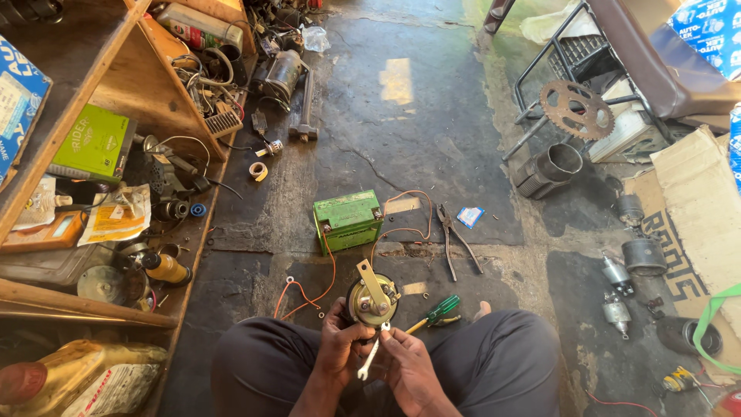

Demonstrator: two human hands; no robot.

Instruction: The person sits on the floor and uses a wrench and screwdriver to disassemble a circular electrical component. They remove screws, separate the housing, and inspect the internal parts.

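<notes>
I sit on the floor with my knees apart. My left hand [340, 340] grips a round black and brass horn [371, 300] with a brass bracket sticking up from it. My right hand [407, 361] holds a small silver spanner [372, 357], its upper jaw at the horn's lower edge. A green-handled screwdriver [438, 310] lies just right of the horn. A green battery [348, 220] stands on the floor ahead, with orange wires [309, 293] running from it toward the horn. Pliers [454, 235] lie to the battery's right.
Wooden shelves [93, 100] crowded with boxes, bottles and parts fill the left side. A sprocket [576, 109], a metal cylinder [557, 164] and a chair frame stand at the upper right. Cardboard [695, 208] and small motor parts [617, 289] lie on the right.
</notes>
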